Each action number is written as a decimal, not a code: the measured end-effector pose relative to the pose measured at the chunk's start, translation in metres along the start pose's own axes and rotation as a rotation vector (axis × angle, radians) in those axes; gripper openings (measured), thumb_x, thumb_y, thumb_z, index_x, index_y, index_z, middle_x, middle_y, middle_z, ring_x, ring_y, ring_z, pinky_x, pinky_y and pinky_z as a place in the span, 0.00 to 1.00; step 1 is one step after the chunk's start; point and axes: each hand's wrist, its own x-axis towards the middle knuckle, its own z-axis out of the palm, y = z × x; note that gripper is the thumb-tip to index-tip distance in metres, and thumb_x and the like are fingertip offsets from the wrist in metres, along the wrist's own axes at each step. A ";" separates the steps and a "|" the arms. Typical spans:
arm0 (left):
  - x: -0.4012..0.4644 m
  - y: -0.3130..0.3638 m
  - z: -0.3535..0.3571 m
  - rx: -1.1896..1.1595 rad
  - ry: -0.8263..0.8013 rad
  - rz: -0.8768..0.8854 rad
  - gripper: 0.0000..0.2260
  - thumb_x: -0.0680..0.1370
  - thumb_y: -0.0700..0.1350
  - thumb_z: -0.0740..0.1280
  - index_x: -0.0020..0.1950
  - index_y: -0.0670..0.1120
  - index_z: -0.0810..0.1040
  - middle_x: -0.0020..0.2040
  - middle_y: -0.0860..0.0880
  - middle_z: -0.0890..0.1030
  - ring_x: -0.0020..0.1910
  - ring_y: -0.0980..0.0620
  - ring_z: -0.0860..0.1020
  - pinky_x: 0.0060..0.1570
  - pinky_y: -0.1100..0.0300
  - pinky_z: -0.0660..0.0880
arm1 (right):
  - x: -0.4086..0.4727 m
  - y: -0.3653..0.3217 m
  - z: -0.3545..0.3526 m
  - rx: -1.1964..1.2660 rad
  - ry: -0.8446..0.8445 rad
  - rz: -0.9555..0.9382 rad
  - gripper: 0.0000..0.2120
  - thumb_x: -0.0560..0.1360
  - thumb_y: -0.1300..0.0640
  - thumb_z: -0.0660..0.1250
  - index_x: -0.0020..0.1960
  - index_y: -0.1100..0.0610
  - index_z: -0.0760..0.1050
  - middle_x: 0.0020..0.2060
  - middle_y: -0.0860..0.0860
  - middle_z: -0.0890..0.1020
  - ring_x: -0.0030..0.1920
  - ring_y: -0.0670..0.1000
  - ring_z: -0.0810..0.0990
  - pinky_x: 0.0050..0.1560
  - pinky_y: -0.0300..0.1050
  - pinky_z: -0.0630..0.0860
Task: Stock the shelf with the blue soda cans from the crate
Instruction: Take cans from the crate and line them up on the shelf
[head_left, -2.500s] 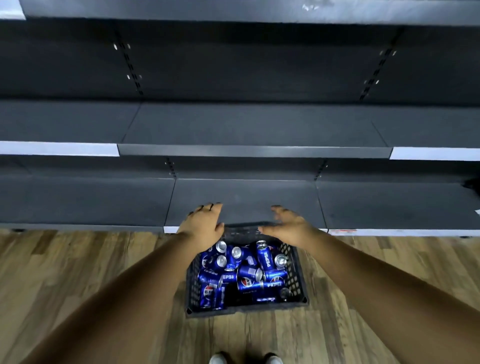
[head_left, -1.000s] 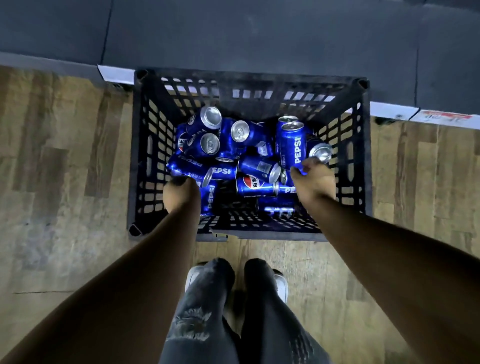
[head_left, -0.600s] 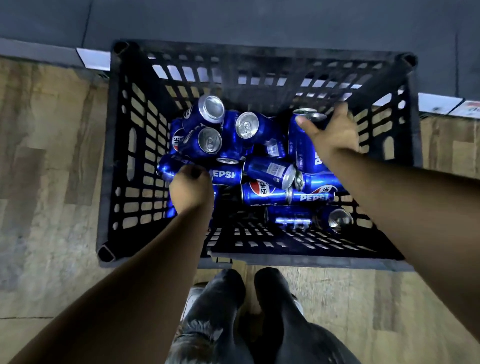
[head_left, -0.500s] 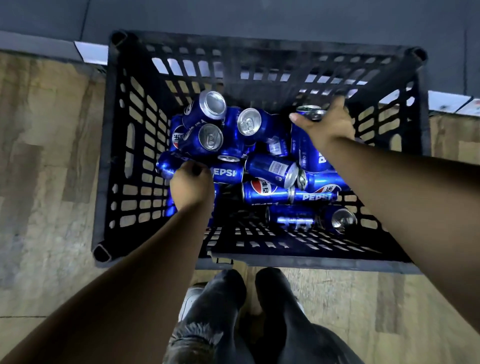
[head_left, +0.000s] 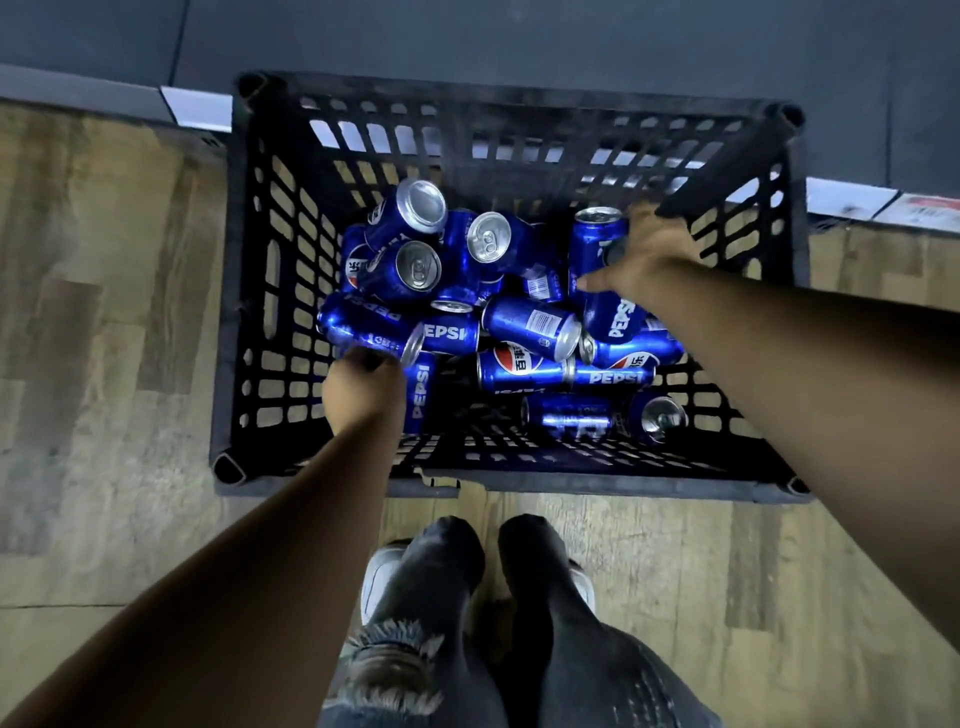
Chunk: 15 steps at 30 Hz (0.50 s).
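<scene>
Down in the black slotted plastic crate (head_left: 249, 312) on the wood-plank floor (head_left: 104, 338), our right hand (head_left: 641, 260) wraps a tilted blue Pepsi soda can (head_left: 602, 280), its long axis running away from us. Our left hand (head_left: 363, 389) closes on a lying blue can (head_left: 371, 330) whose axis runs crosswise; how firmly it grips we cannot tell, since the knuckles hide the fingers. Most of the cans read PEPSI in white. Beyond the crate, straight ahead, lies the dark grey shelf (head_left: 519, 36), so both cans must go up and forward.
</scene>
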 end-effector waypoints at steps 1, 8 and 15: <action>-0.007 0.003 -0.005 0.015 -0.020 -0.005 0.08 0.70 0.42 0.59 0.32 0.44 0.74 0.39 0.38 0.82 0.42 0.38 0.82 0.46 0.43 0.79 | -0.008 -0.001 -0.004 -0.066 -0.032 0.002 0.47 0.66 0.42 0.75 0.74 0.61 0.56 0.69 0.61 0.67 0.67 0.59 0.69 0.63 0.51 0.72; -0.067 0.041 -0.050 0.007 -0.117 -0.003 0.07 0.67 0.44 0.59 0.31 0.45 0.72 0.39 0.35 0.82 0.43 0.36 0.81 0.47 0.43 0.77 | -0.081 0.006 -0.045 0.058 -0.160 0.074 0.43 0.64 0.42 0.76 0.72 0.59 0.64 0.68 0.58 0.68 0.66 0.58 0.71 0.59 0.46 0.73; -0.130 0.127 -0.112 -0.070 -0.312 -0.220 0.07 0.80 0.41 0.60 0.47 0.40 0.76 0.42 0.42 0.80 0.42 0.44 0.80 0.43 0.52 0.75 | -0.168 -0.006 -0.137 0.309 -0.058 0.109 0.36 0.66 0.42 0.75 0.67 0.60 0.70 0.62 0.58 0.74 0.60 0.57 0.76 0.47 0.42 0.70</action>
